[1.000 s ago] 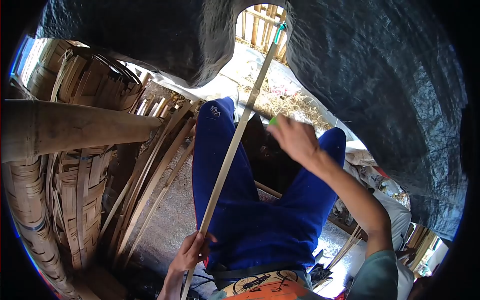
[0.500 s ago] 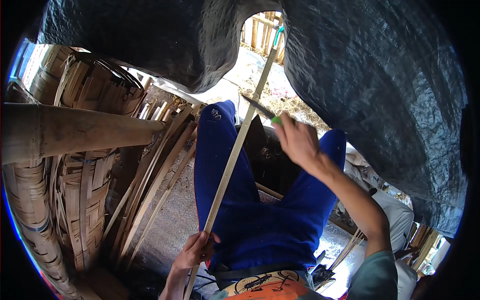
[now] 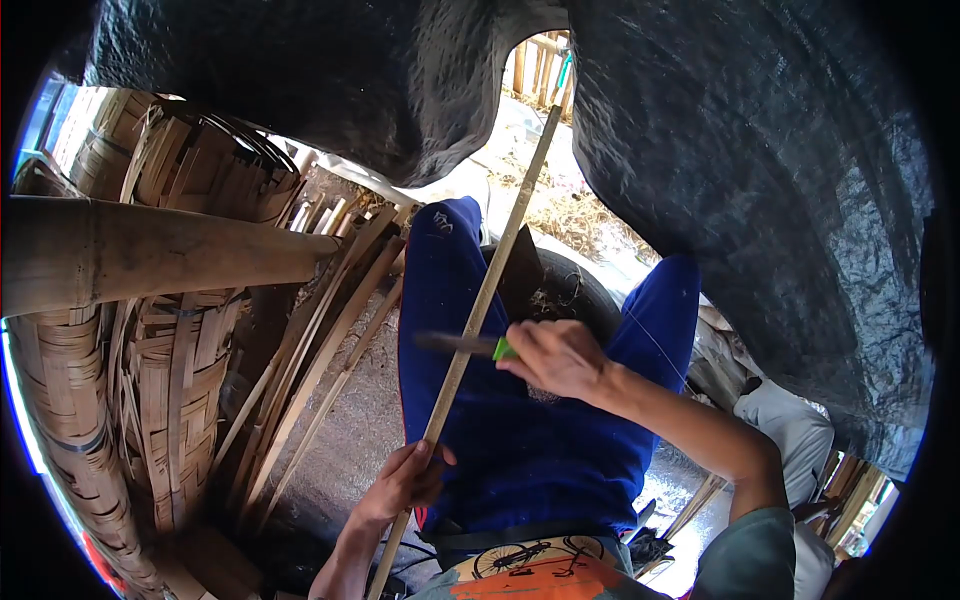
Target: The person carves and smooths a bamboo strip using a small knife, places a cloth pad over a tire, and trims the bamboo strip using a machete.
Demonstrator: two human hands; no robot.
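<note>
A long, narrow bamboo strip (image 3: 490,285) runs slantwise from the bottom edge, over the blue-trousered lap, up toward the bright gap. My left hand (image 3: 402,482) is closed around its lower part. In my right hand (image 3: 555,358) is a knife (image 3: 462,343) with a green handle, my fingers wrapped round it. The blade lies across the strip above my left hand, its tip pointing left and slightly blurred.
A thick bamboo pole (image 3: 190,250) juts in from the left above woven bamboo baskets (image 3: 75,400). Loose strips (image 3: 340,320) lean beside my leg. Black sheeting (image 3: 740,170) hangs overhead and right. A dark round container (image 3: 575,290) stands between the knees.
My right hand has moved the knife down and left along the strip, from near the knee to over the thigh. My left hand has risen slightly, still holding the strip.
</note>
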